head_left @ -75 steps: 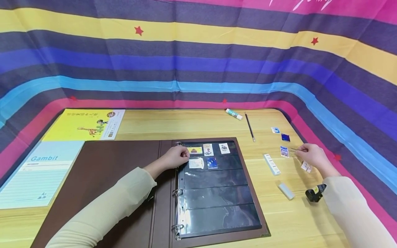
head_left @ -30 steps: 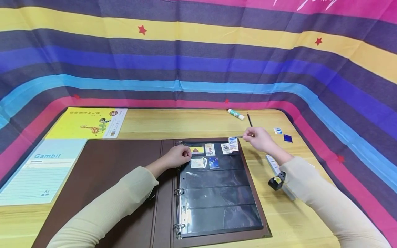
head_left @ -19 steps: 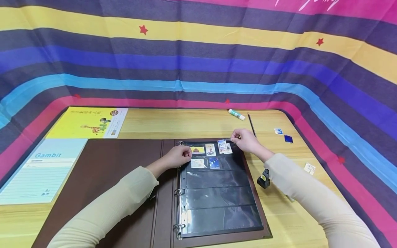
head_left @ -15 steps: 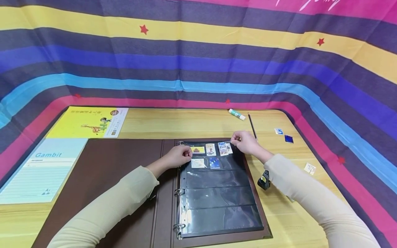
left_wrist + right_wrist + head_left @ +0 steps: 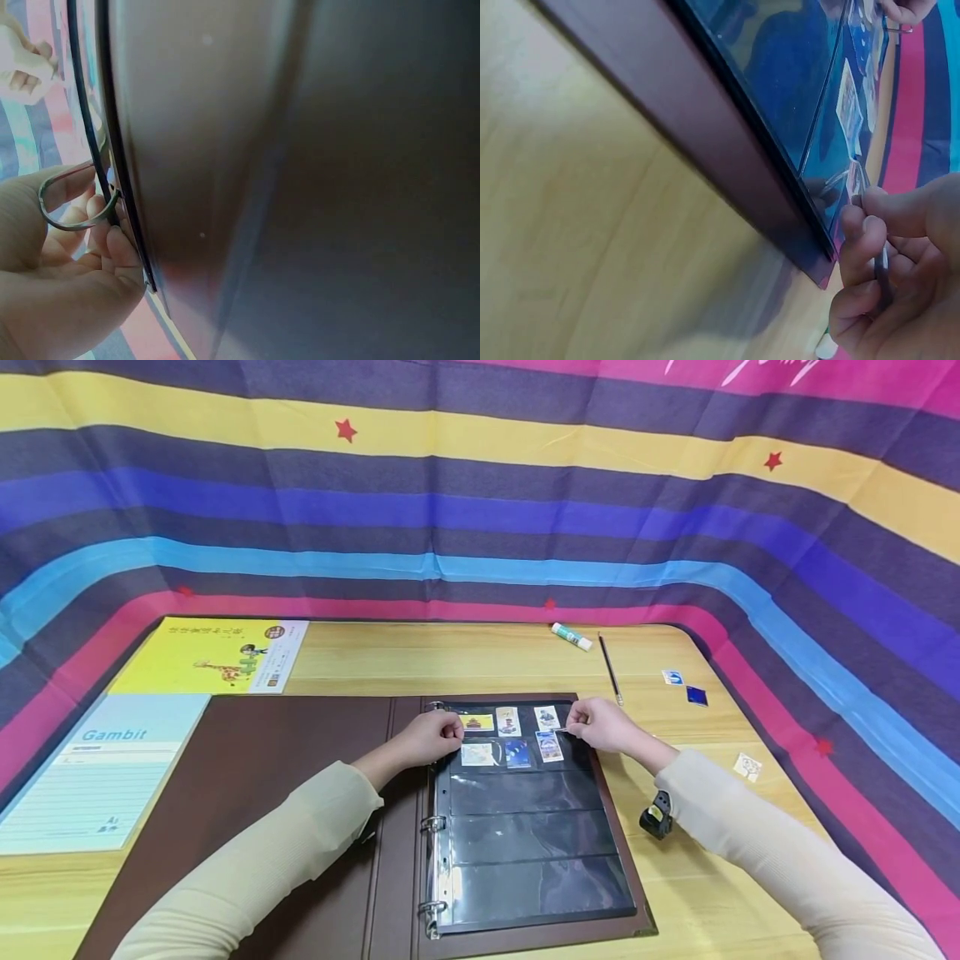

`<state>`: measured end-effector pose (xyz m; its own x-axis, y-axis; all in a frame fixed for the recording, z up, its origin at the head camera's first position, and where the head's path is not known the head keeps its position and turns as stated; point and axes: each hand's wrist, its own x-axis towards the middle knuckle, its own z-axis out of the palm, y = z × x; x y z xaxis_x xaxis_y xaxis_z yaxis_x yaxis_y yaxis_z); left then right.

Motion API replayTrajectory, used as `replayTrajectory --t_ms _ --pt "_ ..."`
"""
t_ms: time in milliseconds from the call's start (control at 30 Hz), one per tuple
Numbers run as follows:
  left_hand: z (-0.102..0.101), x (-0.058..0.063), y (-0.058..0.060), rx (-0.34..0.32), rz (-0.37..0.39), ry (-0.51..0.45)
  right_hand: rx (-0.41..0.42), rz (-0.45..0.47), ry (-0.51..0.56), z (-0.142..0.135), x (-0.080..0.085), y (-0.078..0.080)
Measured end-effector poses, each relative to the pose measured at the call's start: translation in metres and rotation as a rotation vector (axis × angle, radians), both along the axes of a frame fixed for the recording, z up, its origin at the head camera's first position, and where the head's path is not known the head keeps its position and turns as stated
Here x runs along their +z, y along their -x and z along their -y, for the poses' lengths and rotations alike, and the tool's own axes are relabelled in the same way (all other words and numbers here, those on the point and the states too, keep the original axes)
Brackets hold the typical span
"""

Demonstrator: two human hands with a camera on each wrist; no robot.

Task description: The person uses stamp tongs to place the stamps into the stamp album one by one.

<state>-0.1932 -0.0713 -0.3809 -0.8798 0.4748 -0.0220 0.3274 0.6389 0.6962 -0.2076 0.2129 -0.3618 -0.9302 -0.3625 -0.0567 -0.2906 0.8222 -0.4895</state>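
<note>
A brown ring binder (image 5: 300, 777) lies spread on the table, with a black pocket page (image 5: 525, 839) on its rings. Several stamps sit in the page's upper two rows. My right hand (image 5: 606, 724) grips metal tweezers (image 5: 882, 271) beside the page's right edge. At the tweezers' tips is a blue-and-white stamp (image 5: 550, 747), in the second row right of a dark blue stamp (image 5: 517, 753). My left hand (image 5: 429, 737) pinches the page's left edge by the top metal ring (image 5: 45, 202); its fingertips are partly hidden.
A glue stick (image 5: 572, 636) and a pencil (image 5: 611, 668) lie behind the binder. Loose on the right are a light blue stamp (image 5: 672, 677), a dark blue square stamp (image 5: 697, 696) and a pale stamp (image 5: 747, 767). Left stand a Gambit pad (image 5: 112, 777) and yellow book (image 5: 187, 660).
My right hand has carried the blue-and-white stamp with the tweezers from the table leftward to the page, then down from the first row to the second. The left hand stays in place.
</note>
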Motion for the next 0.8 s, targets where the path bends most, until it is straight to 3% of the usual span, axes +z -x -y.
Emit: replayTrajectory --t_ms 133,433,800 --pt "0.000 0.000 0.001 0.006 0.002 0.002 0.021 -0.006 -0.022 -0.001 0.003 0.000" --pt "-0.001 -0.002 0.001 0.013 0.020 0.001 0.086 -0.190 -0.173 0.009 0.006 0.003" --pt "-0.001 0.000 0.000 0.010 0.013 -0.001 0.124 -0.143 -0.151 0.008 0.006 0.001"
